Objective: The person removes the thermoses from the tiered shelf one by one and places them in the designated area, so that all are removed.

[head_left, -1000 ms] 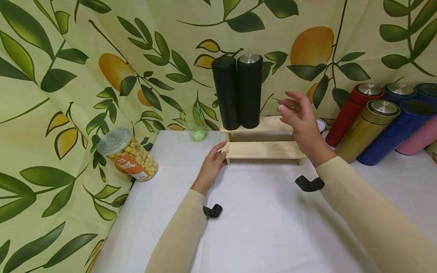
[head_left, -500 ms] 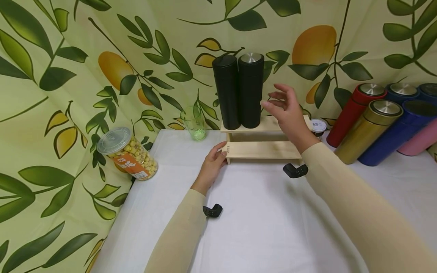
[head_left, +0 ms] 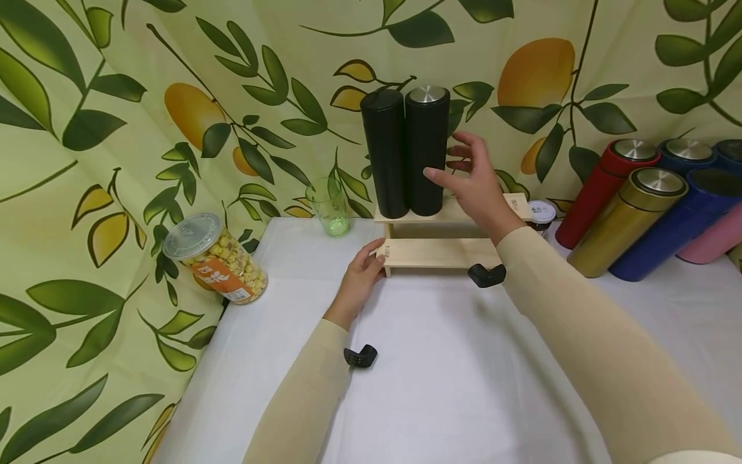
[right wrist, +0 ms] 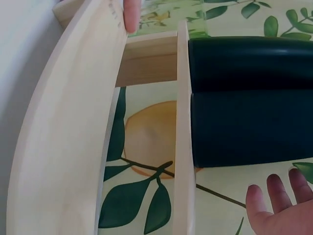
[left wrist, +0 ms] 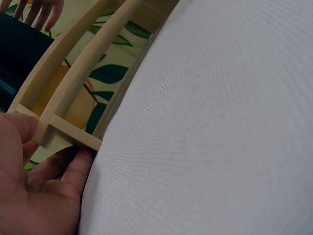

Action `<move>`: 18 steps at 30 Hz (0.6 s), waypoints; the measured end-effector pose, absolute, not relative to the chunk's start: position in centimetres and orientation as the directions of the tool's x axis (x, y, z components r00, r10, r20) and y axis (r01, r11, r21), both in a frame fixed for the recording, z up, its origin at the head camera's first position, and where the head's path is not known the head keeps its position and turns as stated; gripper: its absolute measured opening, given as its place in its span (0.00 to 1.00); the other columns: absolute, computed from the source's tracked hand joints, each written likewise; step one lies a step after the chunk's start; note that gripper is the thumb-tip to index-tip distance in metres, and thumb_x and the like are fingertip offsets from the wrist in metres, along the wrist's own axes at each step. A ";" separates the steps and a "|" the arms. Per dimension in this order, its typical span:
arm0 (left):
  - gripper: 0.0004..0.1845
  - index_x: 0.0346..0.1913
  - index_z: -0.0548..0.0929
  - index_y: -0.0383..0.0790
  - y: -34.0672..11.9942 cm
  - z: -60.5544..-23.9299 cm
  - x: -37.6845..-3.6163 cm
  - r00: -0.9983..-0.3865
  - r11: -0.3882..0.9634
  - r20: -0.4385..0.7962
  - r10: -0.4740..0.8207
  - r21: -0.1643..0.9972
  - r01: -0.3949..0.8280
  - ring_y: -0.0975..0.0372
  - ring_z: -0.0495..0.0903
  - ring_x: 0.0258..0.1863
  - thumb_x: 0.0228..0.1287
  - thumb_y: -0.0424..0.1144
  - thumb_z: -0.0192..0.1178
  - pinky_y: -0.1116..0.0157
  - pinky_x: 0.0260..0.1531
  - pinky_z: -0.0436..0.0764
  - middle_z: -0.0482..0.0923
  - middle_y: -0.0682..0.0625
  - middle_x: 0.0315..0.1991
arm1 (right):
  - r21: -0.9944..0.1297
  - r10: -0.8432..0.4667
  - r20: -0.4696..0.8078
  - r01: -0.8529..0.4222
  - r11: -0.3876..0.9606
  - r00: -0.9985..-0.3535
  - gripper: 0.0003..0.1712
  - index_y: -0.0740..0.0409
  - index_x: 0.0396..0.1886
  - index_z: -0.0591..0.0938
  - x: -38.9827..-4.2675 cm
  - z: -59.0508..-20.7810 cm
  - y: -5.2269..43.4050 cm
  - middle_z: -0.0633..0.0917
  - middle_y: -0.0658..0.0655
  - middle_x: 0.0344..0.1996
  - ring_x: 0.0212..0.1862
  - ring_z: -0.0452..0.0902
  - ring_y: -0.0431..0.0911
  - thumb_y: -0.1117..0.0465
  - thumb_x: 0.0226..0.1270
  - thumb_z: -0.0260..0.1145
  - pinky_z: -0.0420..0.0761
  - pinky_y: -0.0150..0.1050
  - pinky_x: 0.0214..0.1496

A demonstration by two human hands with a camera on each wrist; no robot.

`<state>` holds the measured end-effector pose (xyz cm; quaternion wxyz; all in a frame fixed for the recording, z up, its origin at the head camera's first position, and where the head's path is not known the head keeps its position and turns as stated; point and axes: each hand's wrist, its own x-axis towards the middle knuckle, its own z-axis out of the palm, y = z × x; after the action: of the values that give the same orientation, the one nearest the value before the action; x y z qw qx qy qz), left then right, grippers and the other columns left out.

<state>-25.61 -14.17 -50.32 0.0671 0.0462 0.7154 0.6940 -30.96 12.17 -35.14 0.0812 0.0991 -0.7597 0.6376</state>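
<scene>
My right grip (head_left: pixel 476 183), fingers apart, was nearer: steel-lidded black flask (head_left: pixel 428 151) stood upright at its ten o'clock; my left grip (head_left: pixel 361 282) pinched the wooden shelf (head_left: pixel 440 253)!

Two flasks (head_left: pixel 385 154) are black, the rack (head_left: pixel 440 253) pale tan, the backdrop (head_left: pixel 278 29) pale green with leaves (head_left: pixel 421 30) and orange fruit (head_left: pixel 536 72).

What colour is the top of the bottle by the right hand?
Its top is shiny silver; it shows best in the head view.
</scene>
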 end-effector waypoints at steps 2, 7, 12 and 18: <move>0.24 0.80 0.75 0.52 -14.2 -50.4 -25.6 -0.987 0.022 -0.026 0.161 0.999 -0.023 0.52 0.79 0.69 0.88 0.37 0.55 0.57 0.66 0.81 0.79 0.38 0.66 | -0.954 -0.046 0.249 -0.253 0.163 -0.967 0.52 0.43 0.87 0.58 -31.2 -35.2 11.9 0.67 0.56 0.77 0.74 0.66 0.53 0.47 0.73 0.78 0.76 0.51 0.73; 0.24 0.80 0.76 0.51 -14.2 -50.4 -25.7 -0.987 0.008 -0.023 0.158 1.000 -0.022 0.50 0.79 0.67 0.88 0.37 0.56 0.56 0.66 0.81 0.80 0.37 0.63 | -0.954 -0.044 0.244 -0.248 0.169 -0.969 0.54 0.42 0.87 0.58 -31.6 -35.2 11.1 0.67 0.55 0.78 0.74 0.65 0.53 0.49 0.72 0.79 0.75 0.53 0.74; 0.24 0.80 0.76 0.52 -14.1 -50.4 -25.7 -0.986 0.004 -0.023 0.162 1.000 -0.023 0.51 0.80 0.67 0.88 0.37 0.56 0.57 0.66 0.82 0.80 0.38 0.63 | -0.951 -0.031 0.246 -0.248 0.183 -0.969 0.53 0.43 0.87 0.58 -32.0 -35.2 10.6 0.68 0.55 0.77 0.73 0.66 0.53 0.51 0.72 0.79 0.74 0.54 0.74; 0.24 0.79 0.76 0.53 -14.1 -50.3 -25.7 -0.988 0.025 -0.030 0.152 0.999 -0.027 0.52 0.80 0.67 0.88 0.38 0.56 0.57 0.66 0.82 0.80 0.39 0.63 | -0.943 -0.017 0.262 -0.259 0.207 -0.965 0.50 0.44 0.87 0.60 -32.2 -35.3 10.2 0.71 0.55 0.75 0.71 0.69 0.52 0.53 0.74 0.79 0.76 0.51 0.72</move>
<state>-25.69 -14.14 -50.35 0.0643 0.0441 0.7130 0.6968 -32.17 10.22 -35.30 0.0972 0.0896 -0.7708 0.6233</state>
